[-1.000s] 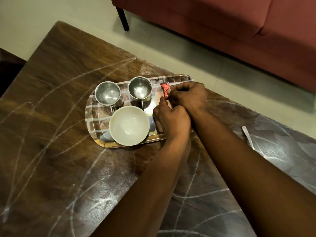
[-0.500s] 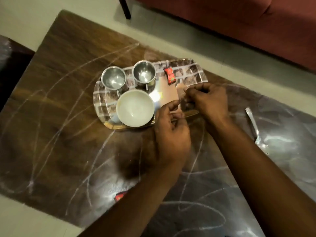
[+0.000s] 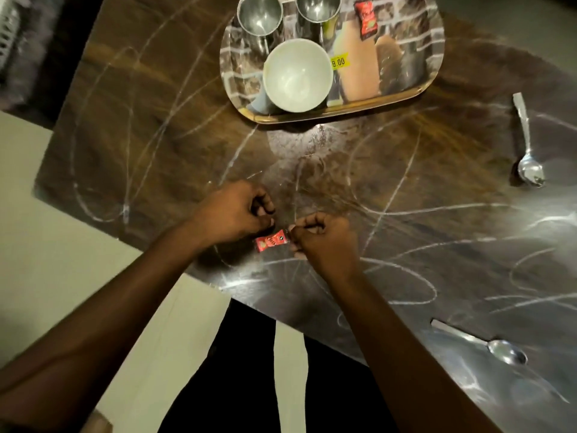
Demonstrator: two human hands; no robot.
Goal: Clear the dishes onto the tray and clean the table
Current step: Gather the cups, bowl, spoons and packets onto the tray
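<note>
From the head camera, a little red packet [image 3: 271, 241] lies on the table [image 3: 156, 120] near its front edge, and the right hand [image 3: 324, 242] pinches one end while the left hand [image 3: 232, 215] is curled up just beside the other end, holding nothing I can see. The packet looks light, thin and crinkly, so it is best taken by an end. The tray [image 3: 432, 73] with a white bowl [image 3: 296, 75] is well apart, and two spoons [image 3: 527, 145] [image 3: 487, 343] wait on the table.
</note>
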